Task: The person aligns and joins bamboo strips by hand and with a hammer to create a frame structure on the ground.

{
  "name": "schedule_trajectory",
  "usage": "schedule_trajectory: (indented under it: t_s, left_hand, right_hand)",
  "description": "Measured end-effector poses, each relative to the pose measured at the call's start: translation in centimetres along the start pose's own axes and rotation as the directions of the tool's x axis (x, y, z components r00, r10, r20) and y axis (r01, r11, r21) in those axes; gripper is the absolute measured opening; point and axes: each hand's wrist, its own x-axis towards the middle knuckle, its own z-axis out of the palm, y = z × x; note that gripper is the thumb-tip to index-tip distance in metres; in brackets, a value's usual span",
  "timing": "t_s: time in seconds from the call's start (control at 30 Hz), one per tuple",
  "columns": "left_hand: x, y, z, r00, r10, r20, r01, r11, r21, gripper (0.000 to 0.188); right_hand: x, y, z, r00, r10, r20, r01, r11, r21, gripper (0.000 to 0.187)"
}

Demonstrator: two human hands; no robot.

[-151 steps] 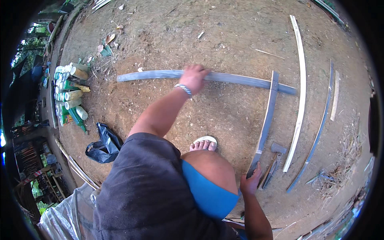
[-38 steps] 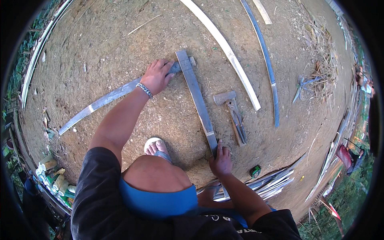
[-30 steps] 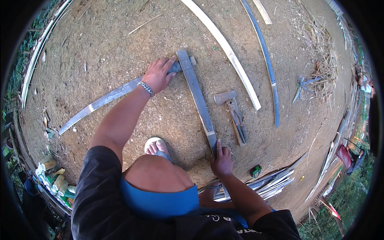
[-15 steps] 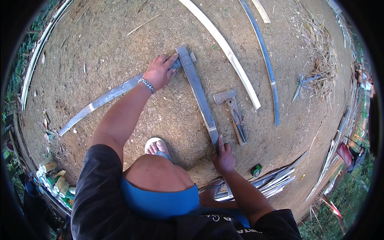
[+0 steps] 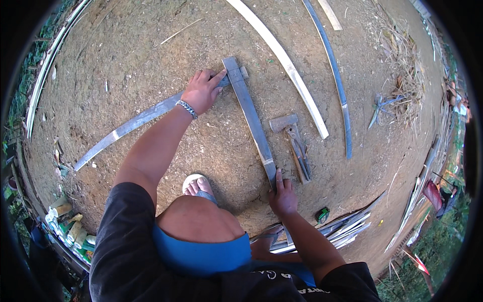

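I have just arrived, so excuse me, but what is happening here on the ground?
A person has the left hand on a long grey strip, close to where a second grey strip lies across it near one end. The right hand is at the near end of that second strip. To the right, a hammer-like tool and pliers lie together on the soil, with a pale strip beyond them.

A straight grey bamboo strip (image 5: 249, 114) lay over the right end of a curved grey bamboo strip (image 5: 143, 117), left of a brown, wooden-handled T-shaped tool (image 5: 284, 123)
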Motion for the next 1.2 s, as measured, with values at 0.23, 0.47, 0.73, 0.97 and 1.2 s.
schedule_trajectory:
  t_s: [0.23, 0.47, 0.73, 0.97, 1.2]
  left_hand:
    - [0.0, -0.2, 0.2, 1.000, -0.006, -0.006, 0.006, 1.000, 0.008, 0.057]
    - [-0.1, 0.1, 0.1, 0.998, 0.048, -0.044, -0.046, 0.998, 0.033, 0.053]
    - [-0.1, -0.2, 0.4, 0.988, 0.144, -0.048, -0.132, 0.971, 0.198, 0.054]
    - [0.9, -1.4, -0.2, 0.972, 0.232, 0.041, -0.235, 0.952, 0.198, 0.052]
    - [1.0, -1.6, -1.1, 0.966, 0.161, 0.204, -0.203, 0.957, 0.207, 0.058]
  right_hand:
    - [0.1, -1.0, -1.1, 0.994, 0.064, 0.086, -0.064, 0.998, 0.000, 0.085]
    - [0.2, -0.2, -0.2, 0.999, 0.037, 0.025, -0.036, 0.999, -0.022, 0.080]
    - [0.4, -0.4, -0.2, 0.998, 0.056, 0.025, -0.055, 0.997, -0.047, 0.080]
    - [0.5, -0.3, 0.4, 0.996, 0.083, 0.016, -0.083, 0.997, 0.000, 0.082]
    - [0.9, -1.8, -0.5, 0.980, 0.186, 0.067, -0.184, 0.982, -0.036, 0.081]
